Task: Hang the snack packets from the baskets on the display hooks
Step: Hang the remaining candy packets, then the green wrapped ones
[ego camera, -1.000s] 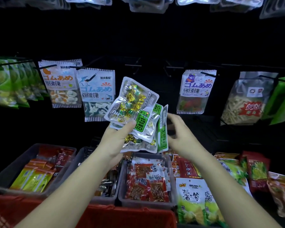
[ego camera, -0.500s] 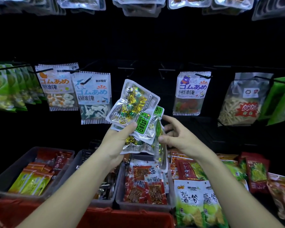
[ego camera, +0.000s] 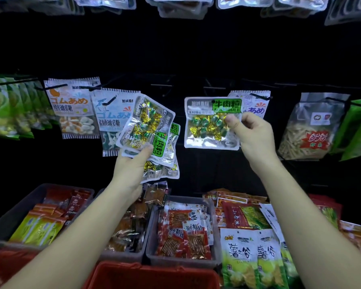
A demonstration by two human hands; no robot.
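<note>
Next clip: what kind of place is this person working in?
Probably a shop's snack display, or a mock-up of one: gummy packets hang from hooks, grey bins below hold more snacks, and the right hand holds a candy packet up near the hooks.

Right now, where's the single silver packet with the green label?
Head view, right of centre: the right hand pinches the single packet upright, overlapping a hanging white gummy packet, right of the left hand's packet stack.

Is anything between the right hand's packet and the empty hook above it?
Nothing visible. The packet in the right hand is just below the bare hook; a gummy packet hangs behind its right edge.
</note>
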